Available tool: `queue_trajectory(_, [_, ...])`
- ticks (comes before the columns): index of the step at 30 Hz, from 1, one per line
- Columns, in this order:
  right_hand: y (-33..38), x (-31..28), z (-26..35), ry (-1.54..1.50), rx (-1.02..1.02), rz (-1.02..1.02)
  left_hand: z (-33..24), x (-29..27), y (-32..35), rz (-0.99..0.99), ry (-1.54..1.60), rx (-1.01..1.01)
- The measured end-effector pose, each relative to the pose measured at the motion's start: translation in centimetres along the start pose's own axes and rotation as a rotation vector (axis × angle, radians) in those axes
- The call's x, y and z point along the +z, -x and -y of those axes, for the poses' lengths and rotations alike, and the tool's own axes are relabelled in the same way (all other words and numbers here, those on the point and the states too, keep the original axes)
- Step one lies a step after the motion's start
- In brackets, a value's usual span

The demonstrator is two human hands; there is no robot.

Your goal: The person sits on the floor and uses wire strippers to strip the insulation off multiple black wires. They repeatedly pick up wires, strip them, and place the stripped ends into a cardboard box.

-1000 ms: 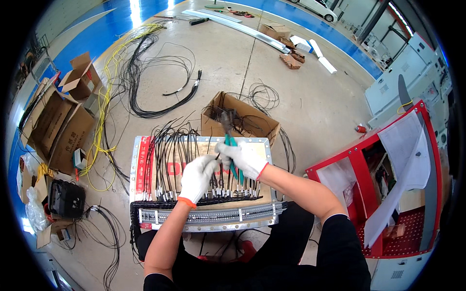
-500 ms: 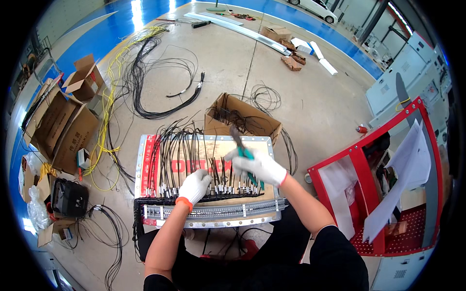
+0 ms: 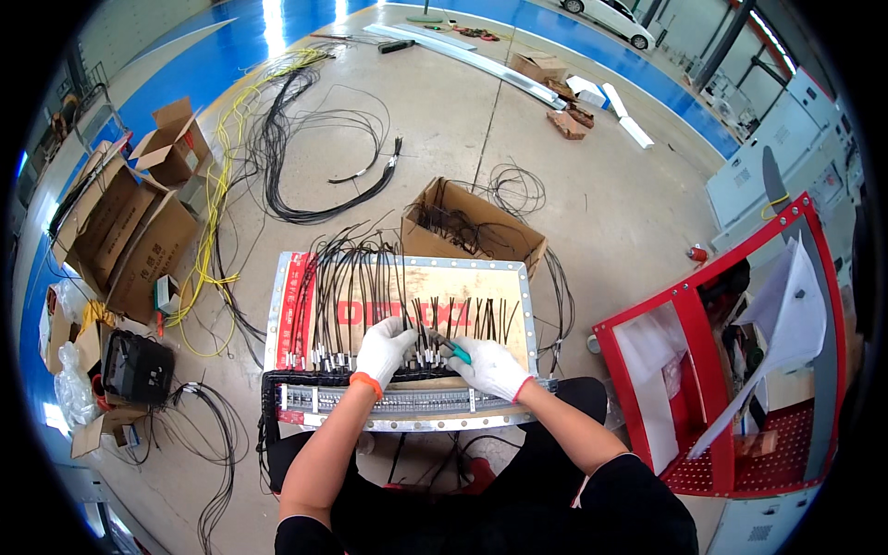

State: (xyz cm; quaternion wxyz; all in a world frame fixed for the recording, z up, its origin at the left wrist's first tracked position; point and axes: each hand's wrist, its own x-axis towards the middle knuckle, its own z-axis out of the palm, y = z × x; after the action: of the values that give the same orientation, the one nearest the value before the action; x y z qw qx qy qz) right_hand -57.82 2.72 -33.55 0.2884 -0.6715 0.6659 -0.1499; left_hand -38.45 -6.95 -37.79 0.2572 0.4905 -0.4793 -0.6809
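Head view. The left hand point(image 3: 384, 344), in a white glove with an orange cuff, rests on the row of black wire ends point(image 3: 370, 356) where they meet the terminal strip point(image 3: 407, 402) along the near edge of the mounting panel point(image 3: 398, 277). Its fingers are curled down onto the wires, pinching a small group. The right hand point(image 3: 490, 365), gloved the same way, is clenched around a green-handled tool point(image 3: 455, 350) whose tip points toward the left hand's fingers. The black wires fan upward across the panel toward an open cardboard box point(image 3: 472, 227) holding more wire, just beyond the panel's far edge.

Step in hand, by judgement: dressing or terminating individual wire ends at the strip, with the left hand presenting a wire and the right hand applying the tool. The next move would call for holding the selected wire apart from its neighbours and setting the tool tip squarely on that end alone.

Surroundings: coils of black and yellow cable point(image 3: 277, 139) lie on the floor; a red cart point(image 3: 703, 370) stands at the right.
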Motion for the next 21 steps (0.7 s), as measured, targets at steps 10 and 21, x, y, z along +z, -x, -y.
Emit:
queue_trajectory(10, [-0.3, 0.2, -0.6, -0.096, -0.025, -0.038, -2.2, 0.7, -0.9, -0.075, 0.245, -0.005])
queue_trajectory(21, [-0.7, 0.5, -0.8, -0.135, 0.013, -0.009, -0.7, 0.7, -1.2, -0.121, 0.083, 0.090])
